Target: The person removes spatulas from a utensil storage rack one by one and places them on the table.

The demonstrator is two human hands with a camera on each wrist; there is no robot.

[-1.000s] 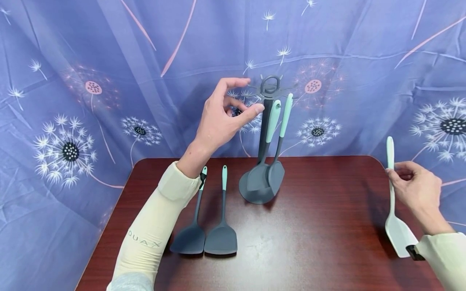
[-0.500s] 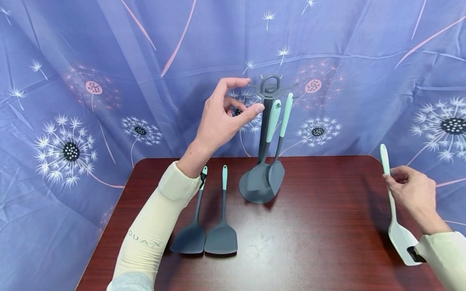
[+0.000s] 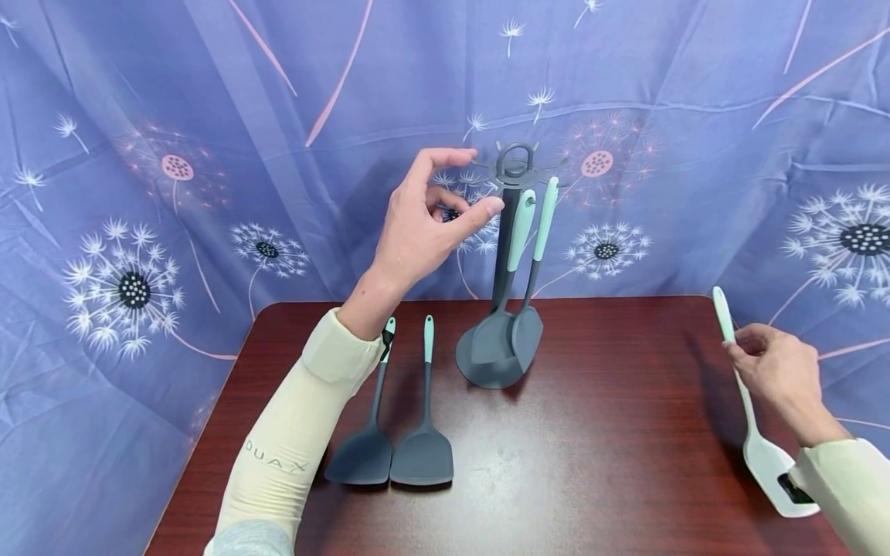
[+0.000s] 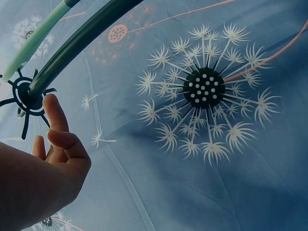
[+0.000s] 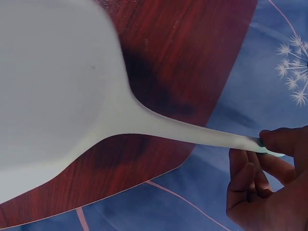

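Note:
A dark grey utensil stand (image 3: 505,239) with a ring of hooks on top stands at the table's back. My left hand (image 3: 427,220) is raised beside the hooks, thumb and forefinger spread apart with nothing between them. In the left wrist view the left fingertips come right up to the hook ring (image 4: 30,96). Two grey utensils with mint handles hang from the stand, a spatula (image 3: 495,340) and another beside it (image 3: 528,340). At the far right my right hand (image 3: 782,374) pinches a white spatula (image 3: 768,467) by its pale mint handle, blade down and handle leaning left.
Two dark grey spatulas (image 3: 422,455) with mint handles lie side by side on the left of the dark red wooden table (image 3: 612,432); my left forearm partly covers one handle. Blue dandelion-print cloth (image 3: 647,69) hangs behind and along the sides of the table.
My right hand has moved left and slightly down with the white spatula, whose handle now tips further left and whose blade sits lower right. My left hand has stayed where it was.

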